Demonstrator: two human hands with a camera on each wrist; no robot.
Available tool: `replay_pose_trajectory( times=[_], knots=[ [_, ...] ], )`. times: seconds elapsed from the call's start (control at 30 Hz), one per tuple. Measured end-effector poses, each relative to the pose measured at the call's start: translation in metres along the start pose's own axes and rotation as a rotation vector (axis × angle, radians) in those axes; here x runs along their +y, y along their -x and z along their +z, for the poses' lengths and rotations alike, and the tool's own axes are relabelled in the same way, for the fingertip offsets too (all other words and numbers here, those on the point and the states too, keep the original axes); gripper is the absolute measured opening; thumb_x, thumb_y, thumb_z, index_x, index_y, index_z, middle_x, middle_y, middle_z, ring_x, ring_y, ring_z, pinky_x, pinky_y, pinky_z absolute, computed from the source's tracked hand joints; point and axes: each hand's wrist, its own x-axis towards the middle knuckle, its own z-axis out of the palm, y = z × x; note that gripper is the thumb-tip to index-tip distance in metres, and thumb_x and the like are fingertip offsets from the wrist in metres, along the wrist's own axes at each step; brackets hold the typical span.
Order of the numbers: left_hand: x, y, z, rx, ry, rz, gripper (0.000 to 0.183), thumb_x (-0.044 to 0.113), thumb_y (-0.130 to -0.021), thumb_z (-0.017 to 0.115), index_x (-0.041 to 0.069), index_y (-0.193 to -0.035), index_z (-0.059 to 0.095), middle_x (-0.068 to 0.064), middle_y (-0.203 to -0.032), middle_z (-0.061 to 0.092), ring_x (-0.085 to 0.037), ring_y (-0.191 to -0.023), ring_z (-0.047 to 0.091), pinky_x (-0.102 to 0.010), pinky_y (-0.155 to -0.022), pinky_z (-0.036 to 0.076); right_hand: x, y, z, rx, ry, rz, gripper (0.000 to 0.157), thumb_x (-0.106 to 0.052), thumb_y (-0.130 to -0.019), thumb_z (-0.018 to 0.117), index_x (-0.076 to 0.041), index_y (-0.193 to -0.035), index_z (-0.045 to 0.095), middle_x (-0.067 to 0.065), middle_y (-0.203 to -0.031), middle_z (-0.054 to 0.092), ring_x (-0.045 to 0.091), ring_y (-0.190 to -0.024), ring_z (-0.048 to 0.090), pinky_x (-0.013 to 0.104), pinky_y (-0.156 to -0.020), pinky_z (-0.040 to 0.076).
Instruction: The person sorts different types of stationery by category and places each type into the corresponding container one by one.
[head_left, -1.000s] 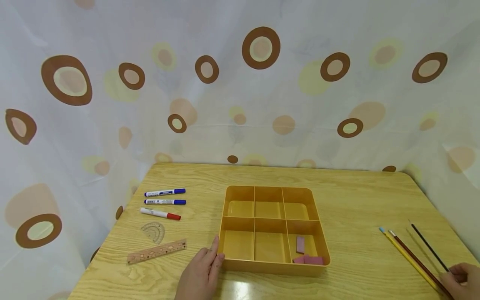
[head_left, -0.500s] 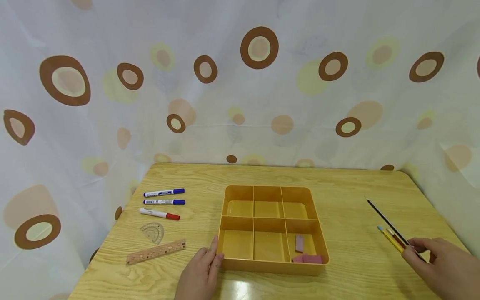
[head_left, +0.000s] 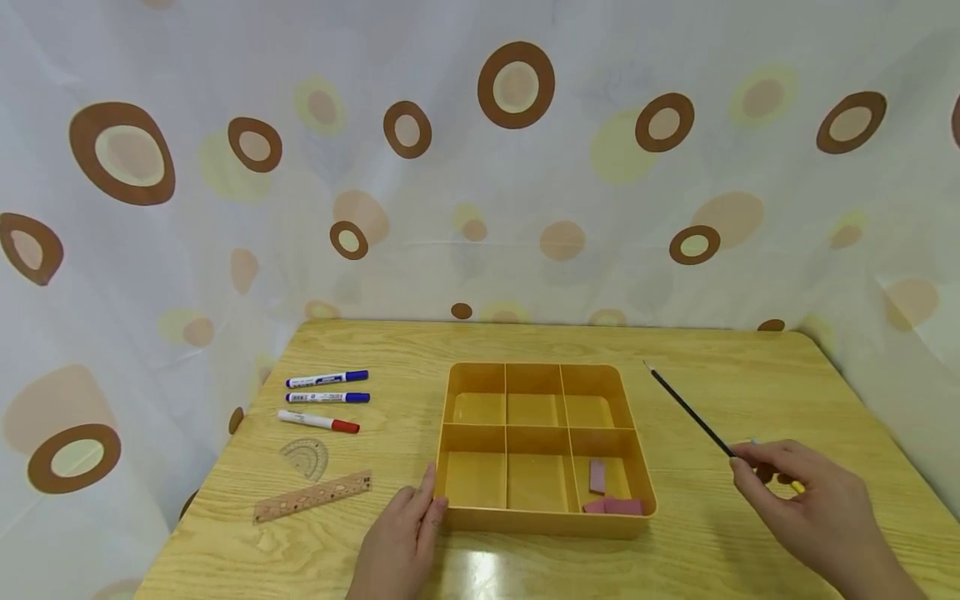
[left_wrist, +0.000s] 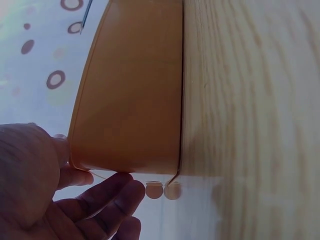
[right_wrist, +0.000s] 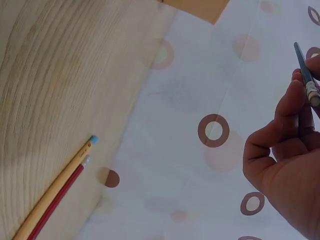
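A thin black pencil (head_left: 692, 412) is pinched between the thumb and fingers of my right hand (head_left: 813, 508). Its sharp tip points up and left, close to the right side of an orange tray with compartments (head_left: 540, 522). In the right wrist view the pencil's (right_wrist: 306, 72) blunt end shows at the fingertips. My left hand (head_left: 401, 537) touches the tray's near left corner from outside; in the left wrist view its fingers (left_wrist: 117, 200) lie against the wall. Several pink erasers (head_left: 623, 506) sit in the tray's near right compartment.
Left on the wooden table (head_left: 712, 358) lie two blue markers (head_left: 327, 397), a red-capped marker (head_left: 318, 421), a protractor (head_left: 305, 458) and a ruler (head_left: 313, 497). A yellow pencil (right_wrist: 60, 182) and a dark red pencil (right_wrist: 62, 195) lie at right. A patterned curtain (head_left: 420, 50) stands behind.
My right hand has lifted the black pencil from beside the other pencils and carried it left toward the tray. The left hand stays at the tray's corner.
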Motion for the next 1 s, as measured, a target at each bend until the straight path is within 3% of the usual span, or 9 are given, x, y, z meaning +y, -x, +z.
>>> replay_pose_trajectory(
  times=[0.1, 0.2, 0.4, 0.6, 0.83, 1.0],
  knots=[
    [0.000, 0.000, 0.000, -0.010, -0.003, -0.001, 0.054, 0.044, -0.103, 0.039, 0.007, -0.142, 0.048, 0.012, -0.079, 0.048, 0.001, -0.062, 0.035, -0.017, -0.055, 0.036, -0.006, 0.000, 0.004, -0.031, -0.070, 0.004, 0.018, -0.011, -0.087, 0.072, -0.027, -0.093, 0.074, -0.007, -0.081, 0.064, -0.009, -0.074, 0.048, 0.012, -0.047, 0.040],
    [0.001, 0.000, 0.000, -0.015, -0.003, -0.004, 0.055, 0.044, -0.103, 0.038, 0.007, -0.143, 0.047, 0.012, -0.080, 0.049, 0.000, -0.063, 0.036, -0.018, -0.055, 0.037, -0.011, 0.000, 0.010, -0.042, -0.103, -0.045, 0.021, -0.008, -0.087, 0.072, -0.028, -0.094, 0.073, -0.004, -0.083, 0.064, -0.008, -0.076, 0.049, 0.012, -0.047, 0.042],
    [0.002, -0.001, -0.002, -0.011, -0.018, 0.002, 0.054, 0.043, -0.104, 0.038, 0.006, -0.142, 0.048, 0.011, -0.079, 0.049, 0.000, -0.063, 0.036, -0.017, -0.055, 0.037, -0.022, -0.001, 0.023, -0.043, -0.148, -0.107, 0.030, -0.001, -0.082, 0.075, -0.028, -0.094, 0.074, -0.013, -0.087, 0.065, -0.007, -0.078, 0.053, 0.011, -0.052, 0.043],
    [0.002, -0.001, -0.003, -0.010, -0.019, 0.010, 0.053, 0.042, -0.104, 0.040, 0.006, -0.141, 0.050, 0.010, -0.082, 0.051, 0.001, -0.064, 0.037, -0.018, -0.057, 0.039, -0.034, -0.004, 0.036, -0.050, -0.189, -0.179, 0.032, 0.002, -0.079, 0.076, -0.027, -0.094, 0.075, -0.012, -0.088, 0.067, -0.003, -0.076, 0.055, 0.011, -0.059, 0.045],
    [0.000, 0.000, -0.002, 0.003, -0.019, 0.026, 0.052, 0.041, -0.104, 0.040, 0.005, -0.140, 0.050, 0.011, -0.081, 0.051, 0.001, -0.063, 0.037, -0.018, -0.057, 0.039, -0.050, -0.004, 0.046, -0.153, -0.224, -0.249, 0.041, 0.004, -0.077, 0.076, -0.033, -0.095, 0.071, -0.020, -0.089, 0.064, -0.003, -0.070, 0.053, 0.011, -0.057, 0.045],
    [-0.001, 0.000, 0.000, 0.013, -0.013, 0.039, 0.051, 0.040, -0.104, 0.040, 0.005, -0.140, 0.050, 0.011, -0.080, 0.050, 0.001, -0.062, 0.035, -0.017, -0.056, 0.038, -0.058, -0.005, 0.053, -0.193, -0.216, -0.309, 0.038, 0.004, -0.075, 0.075, -0.032, -0.087, 0.071, -0.019, -0.084, 0.063, -0.004, -0.068, 0.052, 0.011, -0.058, 0.044]
  ],
)
